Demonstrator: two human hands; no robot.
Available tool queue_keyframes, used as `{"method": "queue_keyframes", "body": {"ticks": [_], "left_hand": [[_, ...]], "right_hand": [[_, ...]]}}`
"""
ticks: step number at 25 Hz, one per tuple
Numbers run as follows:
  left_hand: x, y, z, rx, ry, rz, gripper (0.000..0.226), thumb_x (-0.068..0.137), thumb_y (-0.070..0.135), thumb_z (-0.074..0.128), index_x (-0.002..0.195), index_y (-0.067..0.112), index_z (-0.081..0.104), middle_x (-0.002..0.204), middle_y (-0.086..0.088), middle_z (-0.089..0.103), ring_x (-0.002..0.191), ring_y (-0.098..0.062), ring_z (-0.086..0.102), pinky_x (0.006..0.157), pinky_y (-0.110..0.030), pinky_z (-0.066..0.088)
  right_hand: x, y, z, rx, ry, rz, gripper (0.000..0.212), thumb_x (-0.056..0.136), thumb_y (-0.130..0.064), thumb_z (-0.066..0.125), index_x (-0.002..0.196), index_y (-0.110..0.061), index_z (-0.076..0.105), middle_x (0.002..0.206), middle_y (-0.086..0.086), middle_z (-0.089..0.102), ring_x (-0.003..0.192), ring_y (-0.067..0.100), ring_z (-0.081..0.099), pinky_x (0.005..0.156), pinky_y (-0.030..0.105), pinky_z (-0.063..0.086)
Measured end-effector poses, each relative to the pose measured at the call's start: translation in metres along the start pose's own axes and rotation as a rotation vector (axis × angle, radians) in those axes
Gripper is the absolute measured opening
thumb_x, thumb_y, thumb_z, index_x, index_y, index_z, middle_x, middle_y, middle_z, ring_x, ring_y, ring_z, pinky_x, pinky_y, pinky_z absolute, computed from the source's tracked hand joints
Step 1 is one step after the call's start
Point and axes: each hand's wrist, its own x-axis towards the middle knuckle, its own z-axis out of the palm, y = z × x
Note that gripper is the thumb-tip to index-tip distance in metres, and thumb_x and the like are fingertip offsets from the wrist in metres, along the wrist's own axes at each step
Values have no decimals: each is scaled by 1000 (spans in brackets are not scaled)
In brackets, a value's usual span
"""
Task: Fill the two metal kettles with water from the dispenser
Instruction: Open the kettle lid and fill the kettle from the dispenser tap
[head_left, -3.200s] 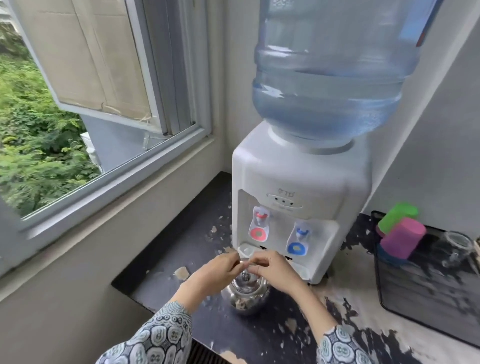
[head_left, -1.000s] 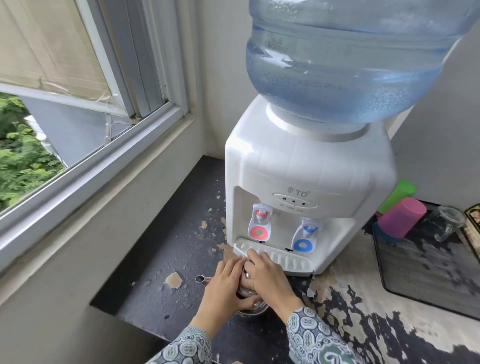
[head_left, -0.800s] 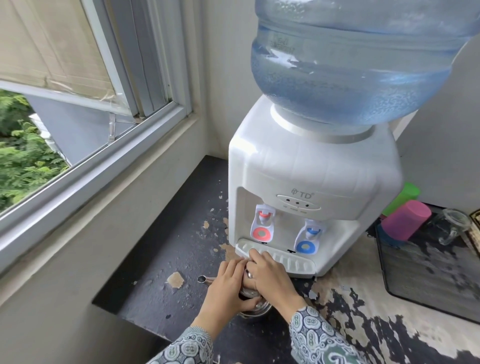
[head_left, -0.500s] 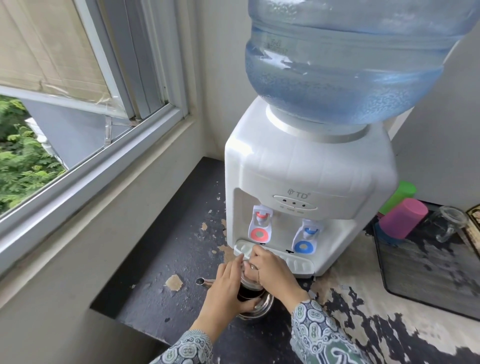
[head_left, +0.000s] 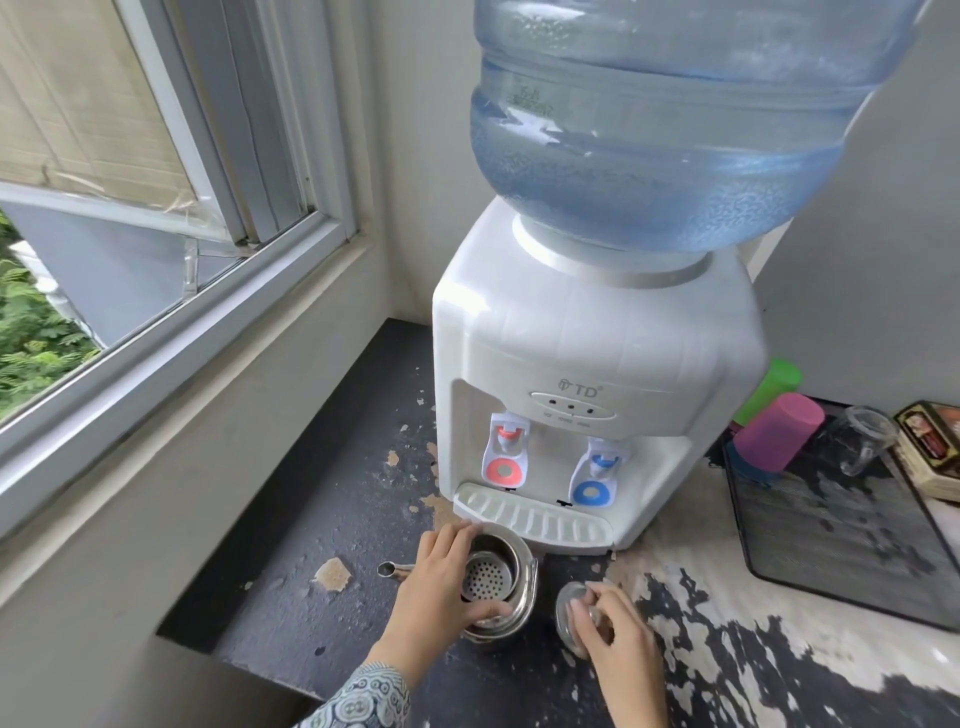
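Since half a second ago we have lifted the lid (head_left: 575, 618) off the kettle (head_left: 501, 597) and carried it to the right, where our right hand (head_left: 621, 636) now holds it just beside the kettle, low over the desk (head_left: 311, 519), fingers (head_left: 605, 590) curled round its rim. Our left hand (head_left: 441, 587) wraps the kettle's left side, thumb across the near rim and fingers (head_left: 457, 532) over the far rim. Uncovered, the kettle shows a perforated strainer (head_left: 485, 577) inside. It stands on the desk just before the dispenser (head_left: 597, 364) drip tray (head_left: 530, 514), spout (head_left: 392, 570) pointing left.
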Motion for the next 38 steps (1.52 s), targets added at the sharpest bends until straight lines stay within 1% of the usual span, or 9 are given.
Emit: {"method": "queue_keyframes", "body": {"ticks": [4,7,9,11,14,19,24,28,38], "left_hand": [[-2,5,1,-49,20,-24,89,64,57,70,137,30,26,137,18,31,124,-7,25,99,-26,39],[-1,5,0,-75,34,-41,89,63,56,72,136,31,28,136,19,32,124,-6,25,97,-27,40],[-1,4,0,-88,45,-42,88,63,55,73,135,31,30,135,19,33,123,-6,25,96,-27,41],[0,3,1,-90,53,-33,88,62,55,73,135,31,30,134,20,33,122,-5,26,97,-25,40],[-1,2,3,-108,66,-25,87,63,57,72,135,30,31,133,19,35,120,-4,27,95,-22,39],[-3,0,5,-111,52,3,90,63,60,70,137,27,30,135,16,34,118,-2,24,101,-17,30],[-1,-2,4,-92,9,35,96,64,62,67,140,22,24,139,12,29,117,1,16,106,-16,21],[3,3,-3,-92,-41,41,107,54,77,51,140,18,26,139,9,30,120,0,17,105,-13,18],[26,18,-41,-105,80,118,75,64,73,55,123,29,38,125,20,40,115,2,44,100,-19,35]], "right_hand": [[-3,19,15,-231,-198,-13,32,59,-48,70,70,-18,66,79,-10,71,70,8,69,49,10,39],[0,11,21,-324,-178,5,51,29,-40,92,55,-21,53,86,-2,71,88,16,64,58,27,54],[2,-11,17,-271,-139,87,46,40,-37,90,58,-15,54,102,7,67,107,24,49,76,43,52],[4,-31,15,-36,-72,136,37,66,-51,72,73,-18,55,107,5,59,109,24,47,93,38,39],[11,-54,21,220,-233,145,59,60,-87,37,95,-41,47,108,-8,57,102,16,55,91,35,44],[18,-66,27,274,-485,263,83,68,-78,40,140,-41,21,142,-14,39,130,11,40,105,30,33],[24,-77,27,205,-450,348,47,95,-49,31,140,-40,24,148,-6,37,131,19,41,104,34,32],[28,-83,25,217,-416,395,46,94,-50,28,137,-36,34,139,-1,51,124,23,49,103,37,38],[68,-100,0,342,-375,402,36,97,-40,34,118,-20,55,111,3,62,107,19,55,91,27,38]]}}
